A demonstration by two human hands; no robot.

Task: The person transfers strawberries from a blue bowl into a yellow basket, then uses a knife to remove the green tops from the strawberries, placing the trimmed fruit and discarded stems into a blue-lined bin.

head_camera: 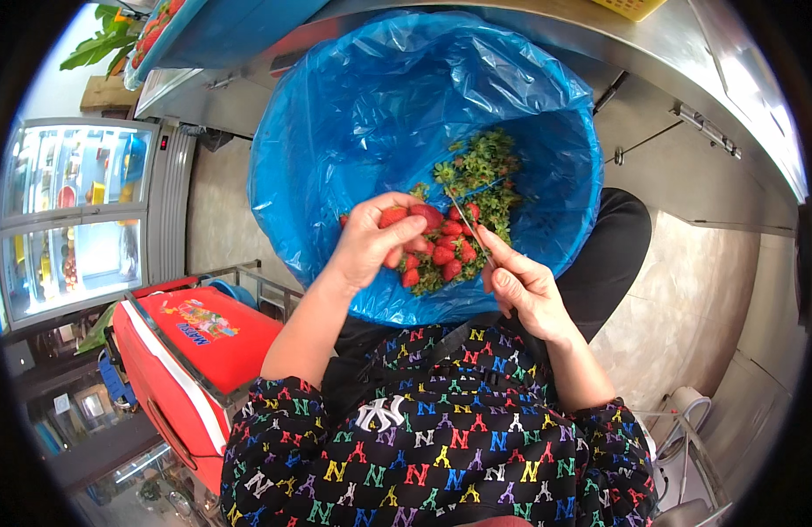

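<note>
My left hand (373, 237) holds strawberries (426, 216) between its thumb and fingers. In my right hand (528, 290) is a thin-bladed knife (468, 227), its tip pointing up and to the left, away from me. Both hands are over a large round container lined with a blue plastic bag (379, 99), which stands before me. Below the hands lie several red strawberries (451, 249), some with leaves on. Beyond them, on the container's right side, is a heap of green strawberry tops (488, 161). My left fingers partly hide the fruit under them.
A red insulated box (208, 342) stands to my left, with a glass-door display fridge (76, 204) farther off. A metal counter (696, 39) runs beyond the container, bearing a yellow basket (633, 6). Upper left, more strawberries (157, 33) sit beside a blue surface (248, 29).
</note>
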